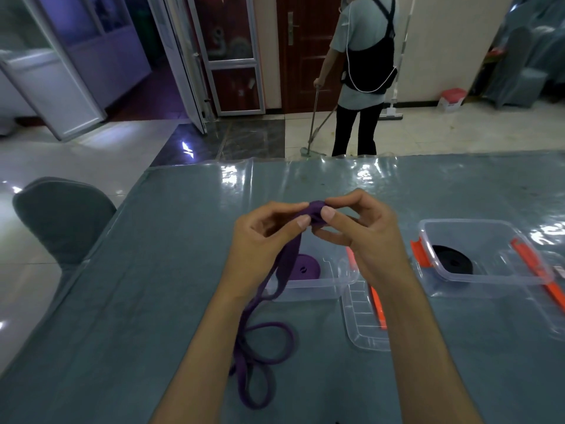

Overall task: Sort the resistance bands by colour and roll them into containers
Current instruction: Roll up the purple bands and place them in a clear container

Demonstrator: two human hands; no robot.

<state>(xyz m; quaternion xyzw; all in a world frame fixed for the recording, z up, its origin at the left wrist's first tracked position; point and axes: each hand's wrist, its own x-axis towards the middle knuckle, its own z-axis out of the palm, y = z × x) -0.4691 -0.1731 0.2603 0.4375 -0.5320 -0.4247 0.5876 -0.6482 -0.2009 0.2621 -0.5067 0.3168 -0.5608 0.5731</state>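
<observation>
Looped flat purple elastic band trails over the glossy plastic-covered bench; left hand and right hand pinch its rolled end above a clear plastic tub.

Bench bare to the left; purple-band tub, lid, black-band tub crowd the right.

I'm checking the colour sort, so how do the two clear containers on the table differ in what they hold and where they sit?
The left container holds a rolled purple band; the right container holds a rolled black band.
The left container lies partly behind the person's forearms, while the right container sits in full view, off to the right.
A lid lies just right of the left container; the right container rests on a clear lid.
Both are clear plastic with orange clips.
</observation>
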